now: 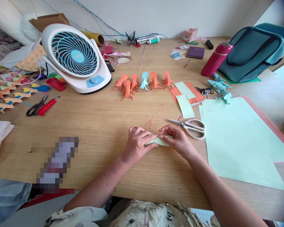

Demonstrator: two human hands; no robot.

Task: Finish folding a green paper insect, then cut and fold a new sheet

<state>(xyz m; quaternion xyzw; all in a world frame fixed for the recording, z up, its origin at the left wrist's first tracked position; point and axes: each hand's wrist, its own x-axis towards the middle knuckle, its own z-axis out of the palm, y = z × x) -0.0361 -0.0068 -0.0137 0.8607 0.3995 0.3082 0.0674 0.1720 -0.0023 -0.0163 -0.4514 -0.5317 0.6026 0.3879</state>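
Between my two hands, low over the middle of the table, is a small folded piece of pale green paper. My left hand is closed on its left end, thumb below and fingers above. The thumb and fingers of my right hand pinch its right part. White-handled scissors lie just beyond my right hand, blades pointing left. Several orange folded-paper figures stand in a row farther back, with one light blue figure among them. Cut green strips and orange paper pieces lie behind the scissors.
Large pale green sheets cover the table at right. A white fan stands at back left, near black scissors and a red cutter. A magenta bottle and a teal bag stand at back right.
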